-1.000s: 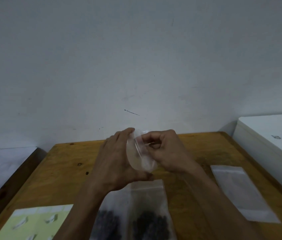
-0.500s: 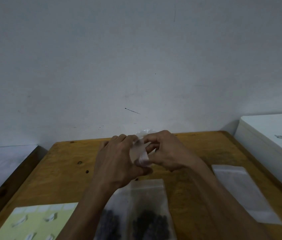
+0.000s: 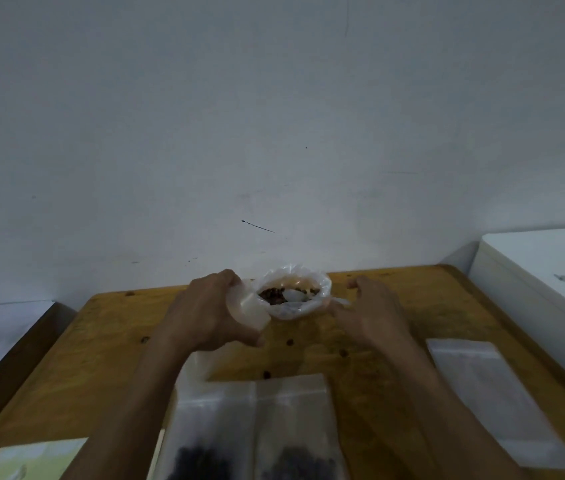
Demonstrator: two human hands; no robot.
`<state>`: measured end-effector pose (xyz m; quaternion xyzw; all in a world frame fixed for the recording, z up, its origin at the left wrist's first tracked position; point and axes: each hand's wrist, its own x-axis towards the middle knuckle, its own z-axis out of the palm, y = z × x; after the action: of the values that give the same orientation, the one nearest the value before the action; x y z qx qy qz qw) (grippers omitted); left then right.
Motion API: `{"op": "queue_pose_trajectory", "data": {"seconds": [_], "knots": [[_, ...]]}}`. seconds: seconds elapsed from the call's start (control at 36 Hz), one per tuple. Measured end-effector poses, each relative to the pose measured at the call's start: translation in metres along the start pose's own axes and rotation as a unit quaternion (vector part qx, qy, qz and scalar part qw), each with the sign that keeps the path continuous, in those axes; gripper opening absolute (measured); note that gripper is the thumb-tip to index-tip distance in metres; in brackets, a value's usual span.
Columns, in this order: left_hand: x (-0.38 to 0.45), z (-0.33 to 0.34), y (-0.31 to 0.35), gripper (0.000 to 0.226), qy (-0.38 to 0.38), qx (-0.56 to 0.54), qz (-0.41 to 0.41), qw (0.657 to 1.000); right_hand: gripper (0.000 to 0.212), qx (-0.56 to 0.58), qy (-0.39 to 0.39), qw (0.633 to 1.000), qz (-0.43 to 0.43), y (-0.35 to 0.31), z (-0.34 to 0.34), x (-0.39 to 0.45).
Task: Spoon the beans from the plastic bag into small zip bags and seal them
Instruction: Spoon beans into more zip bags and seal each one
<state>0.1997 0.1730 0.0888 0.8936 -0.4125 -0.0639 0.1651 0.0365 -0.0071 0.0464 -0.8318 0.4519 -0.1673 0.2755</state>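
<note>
A clear plastic bag (image 3: 322,289) stands open at the table's far middle, with brown beans (image 3: 270,294) and a white spoon (image 3: 294,295) inside it. My left hand (image 3: 210,311) grips a small empty zip bag (image 3: 248,308) just left of the bean bag. On the bean bag's right side is my right hand (image 3: 369,308), fingers loosely spread and holding nothing, its thumb near the spoon's handle (image 3: 341,301). Two small zip bags (image 3: 257,407) with dark beans in their lower ends lie side by side near me.
A stack of empty zip bags (image 3: 497,403) lies at the right of the wooden table (image 3: 101,348). A pale green label sheet (image 3: 35,457) is at the near left corner. A white box (image 3: 548,271) stands past the table's right edge, and a wall is close behind.
My hands have drawn apart. The right hand has let go of the small zip bag and moved right, and the bean bag with the spoon now shows between them.
</note>
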Motion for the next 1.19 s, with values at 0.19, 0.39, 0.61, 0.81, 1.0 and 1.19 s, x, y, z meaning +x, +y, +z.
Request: {"op": "queue_pose_trajectory", "data": {"seconds": [0.19, 0.39, 0.61, 0.81, 1.0, 1.19], "knots": [[0.043, 0.015, 0.0, 0.102, -0.098, -0.049, 0.012, 0.994, 0.034, 0.238, -0.01, 0.965, 0.108, 0.005, 0.025, 0.011], [0.062, 0.025, -0.004, 0.1, -0.136, -0.072, 0.006, 0.988, 0.007, 0.467, 0.02, 0.871, 0.15, -0.011, 0.035, 0.016], [0.063, 0.028, -0.01, 0.107, -0.114, -0.091, 0.005, 0.989, 0.024, 0.135, 0.159, 0.965, -0.158, -0.017, 0.051, 0.009], [0.057, 0.03, -0.008, 0.087, -0.095, -0.11, -0.003, 0.989, 0.022, -0.141, 0.231, 0.906, -0.325, -0.004, 0.062, -0.005], [0.053, 0.033, -0.005, 0.068, -0.06, -0.111, -0.002, 0.992, 0.046, -0.215, 0.194, 0.916, -0.276, -0.019, 0.085, -0.017], [0.049, 0.033, -0.006, 0.058, -0.06, -0.128, -0.005, 0.99, 0.029, -0.173, 0.202, 0.917, -0.298, -0.02, 0.084, -0.029]]}}
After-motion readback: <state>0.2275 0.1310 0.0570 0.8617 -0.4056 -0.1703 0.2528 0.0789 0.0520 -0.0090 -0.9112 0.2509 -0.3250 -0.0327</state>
